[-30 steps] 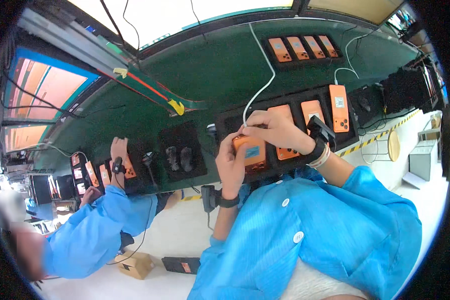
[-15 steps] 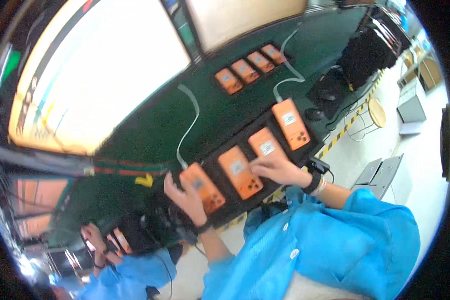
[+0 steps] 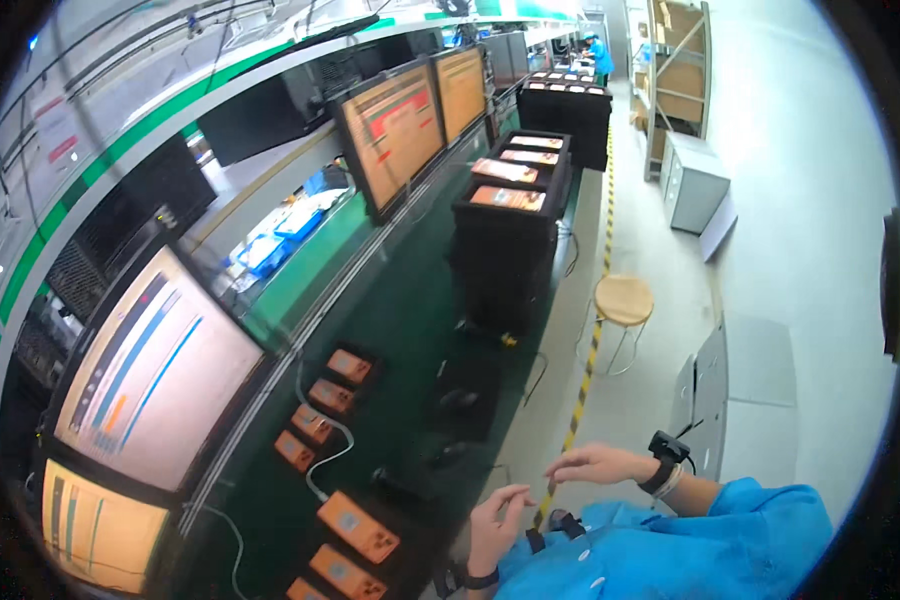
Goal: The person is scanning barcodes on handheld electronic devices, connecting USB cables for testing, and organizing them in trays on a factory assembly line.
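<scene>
Right of the orange device (image 3: 358, 527), my left hand (image 3: 497, 518) and right hand (image 3: 598, 465) hung empty, fingers loose; reaching blindly risked snagging its white cable (image 3: 322, 452).

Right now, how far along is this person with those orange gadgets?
Several orange devices sit seated in black trays on the green bench, some cabled. Nothing is in hand: the left hand and right hand hover empty beside the bench. What remains cannot be told.
</scene>
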`<state>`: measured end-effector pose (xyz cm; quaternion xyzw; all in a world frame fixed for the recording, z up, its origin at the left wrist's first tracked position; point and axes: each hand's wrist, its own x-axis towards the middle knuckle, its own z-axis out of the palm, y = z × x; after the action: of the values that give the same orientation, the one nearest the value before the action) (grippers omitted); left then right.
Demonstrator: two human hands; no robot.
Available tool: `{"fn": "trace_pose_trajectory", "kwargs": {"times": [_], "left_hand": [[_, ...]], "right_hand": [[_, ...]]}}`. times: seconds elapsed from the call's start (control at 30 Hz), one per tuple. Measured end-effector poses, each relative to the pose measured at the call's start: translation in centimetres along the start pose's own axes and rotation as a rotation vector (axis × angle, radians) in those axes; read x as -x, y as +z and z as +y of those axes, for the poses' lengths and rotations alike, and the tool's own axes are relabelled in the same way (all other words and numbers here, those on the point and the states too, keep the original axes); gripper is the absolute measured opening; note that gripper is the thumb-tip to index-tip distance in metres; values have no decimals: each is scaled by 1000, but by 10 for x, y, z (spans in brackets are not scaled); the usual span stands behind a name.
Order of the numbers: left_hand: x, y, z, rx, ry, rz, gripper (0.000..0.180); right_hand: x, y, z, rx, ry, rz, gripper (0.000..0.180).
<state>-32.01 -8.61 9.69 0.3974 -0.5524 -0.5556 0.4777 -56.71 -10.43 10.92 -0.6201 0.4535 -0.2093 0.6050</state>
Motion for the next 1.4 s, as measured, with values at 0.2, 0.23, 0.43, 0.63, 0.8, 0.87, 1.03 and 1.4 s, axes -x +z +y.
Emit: {"fn": "trace_pose_trajectory", "kwargs": {"times": [0.2, 0.23, 0.43, 0.63, 0.8, 0.87, 1.03, 1.4], "left_hand": [[-115, 75, -17, -58, -1, -174, 16], [-131, 81, -22, -57, -12, -180, 16], [-225, 89, -47, -155, -89, 28, 17], [-349, 83, -73, -79, -102, 317, 17], [-413, 99, -195, -265, -150, 492, 28], [-427, 92, -266, -710, -340, 497, 47], [-456, 82, -394, -624, -464, 732, 52], [-425, 167, -167, -236, -284, 1356, 36]], "right_hand": [[19, -165, -3, 62, -54, 290, 31], [16, -192, -2, 75, -100, 338, 31], [-38, -346, -60, 278, -219, 451, 26], [-153, -479, -123, 320, -343, 439, 26], [-284, -510, -183, 663, -324, 361, 38], [-345, -531, -176, 812, -395, 371, 44], [-413, -567, -188, 824, -175, 59, 55], [-458, -602, -184, 649, -545, -318, 38]]}}
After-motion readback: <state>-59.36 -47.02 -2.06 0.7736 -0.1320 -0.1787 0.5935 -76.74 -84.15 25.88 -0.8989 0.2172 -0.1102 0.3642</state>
